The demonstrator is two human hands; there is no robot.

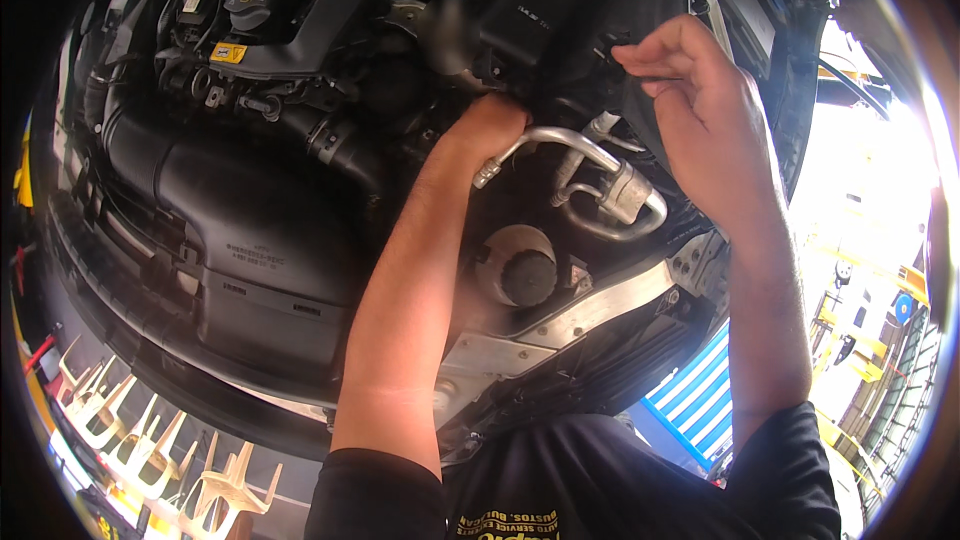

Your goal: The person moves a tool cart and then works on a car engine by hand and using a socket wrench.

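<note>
My left hand (492, 126) reaches down into the engine bay, beside a bent silver metal pipe (580, 143). Its fingers are hidden among dark parts, so what they touch cannot be seen. Above a black plastic cover (570, 25), my right hand (700, 105) is raised with thumb and fingertips pinched together. Anything between those fingertips is too small to make out. The pipe loops round to a metal block (626, 192) on the right. Below it sits a round black cap (528, 276).
A black air duct (240, 240) spans the front left, near the engine cover with its oil filler cap (249, 6). A metal cross strut (600, 308) runs along the right front. Outside the car are a blue-and-white striped panel (697, 395) and pale wooden legs (235, 480).
</note>
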